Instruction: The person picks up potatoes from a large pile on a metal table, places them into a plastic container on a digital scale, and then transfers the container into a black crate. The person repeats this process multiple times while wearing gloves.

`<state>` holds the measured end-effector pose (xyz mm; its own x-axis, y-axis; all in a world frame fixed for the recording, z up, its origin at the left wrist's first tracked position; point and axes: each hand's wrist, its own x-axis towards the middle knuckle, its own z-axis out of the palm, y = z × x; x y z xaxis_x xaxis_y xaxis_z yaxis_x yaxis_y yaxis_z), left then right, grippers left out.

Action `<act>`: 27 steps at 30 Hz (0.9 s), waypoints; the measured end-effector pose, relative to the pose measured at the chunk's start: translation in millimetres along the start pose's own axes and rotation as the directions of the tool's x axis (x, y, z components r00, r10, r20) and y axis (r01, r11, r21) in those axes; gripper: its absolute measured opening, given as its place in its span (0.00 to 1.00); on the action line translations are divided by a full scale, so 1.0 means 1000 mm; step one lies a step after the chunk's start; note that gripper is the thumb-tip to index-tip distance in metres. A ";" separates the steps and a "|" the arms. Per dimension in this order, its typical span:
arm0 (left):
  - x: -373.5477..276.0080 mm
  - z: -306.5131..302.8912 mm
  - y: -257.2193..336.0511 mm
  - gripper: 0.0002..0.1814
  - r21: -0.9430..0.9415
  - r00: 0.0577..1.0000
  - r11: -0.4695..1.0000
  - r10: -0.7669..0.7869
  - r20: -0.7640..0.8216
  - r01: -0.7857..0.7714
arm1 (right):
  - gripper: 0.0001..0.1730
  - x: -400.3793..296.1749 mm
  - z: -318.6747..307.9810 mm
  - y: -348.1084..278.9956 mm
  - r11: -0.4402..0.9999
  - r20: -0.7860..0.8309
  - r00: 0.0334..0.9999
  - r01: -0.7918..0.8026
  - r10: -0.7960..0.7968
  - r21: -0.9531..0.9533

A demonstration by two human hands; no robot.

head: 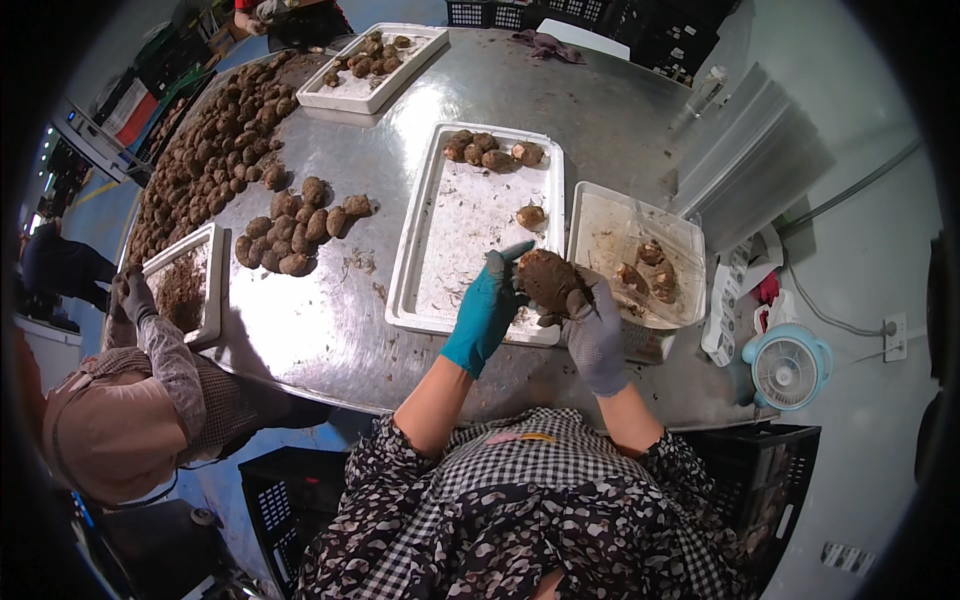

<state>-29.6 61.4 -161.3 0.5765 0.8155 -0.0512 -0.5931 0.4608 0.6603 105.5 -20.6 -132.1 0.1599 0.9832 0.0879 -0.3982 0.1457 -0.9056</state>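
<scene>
A large brown taro corm (549, 280) is gripped by my right hand (598, 337) in a grey dotted glove. My left hand (484, 304), in a teal glove, is against the corm's left side with its fingers partly hidden. Both hands are over the near right part of a white foam tray (465, 217). A single small taro (531, 217) lies in that tray just beyond the corm. Several more taros (497, 160) sit along its far end, and soil crumbs and root fibres speckle its floor.
A plastic container (581, 247) with several taros (660, 277) stands on a scale at right, near a blue fan (784, 375). Loose taros (289, 232) and a large heap (217, 142) cover the left. A co-worker's gloved hands (135, 296) hold another tray (217, 285). A third tray (367, 97) stands beyond.
</scene>
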 end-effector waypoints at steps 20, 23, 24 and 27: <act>-0.023 0.010 -0.032 0.30 0.126 0.990 0.987 0.113 -0.081 -0.103 | 0.09 0.028 0.001 -0.007 0.640 -0.034 0.941 0.203 -0.338 -0.741; -0.027 0.014 -0.024 0.32 0.222 0.981 0.958 0.193 -0.022 -0.184 | 0.13 0.034 -0.003 -0.018 0.827 -0.249 0.968 -0.127 -0.017 -0.548; -0.027 0.012 -0.020 0.33 0.206 0.980 0.959 0.198 -0.008 -0.193 | 0.13 0.038 -0.007 -0.018 0.900 -0.224 0.974 -0.082 -0.018 -0.428; -0.025 0.004 -0.018 0.34 0.185 0.970 0.954 0.242 -0.018 -0.235 | 0.20 0.037 -0.002 -0.023 0.875 -0.087 0.989 0.066 -0.122 -0.480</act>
<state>-31.1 31.7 -169.1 0.4054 0.9090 0.0969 -0.5972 0.1831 0.7809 122.7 12.5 -108.4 0.2854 0.9447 0.1616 0.0960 0.1395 -0.9856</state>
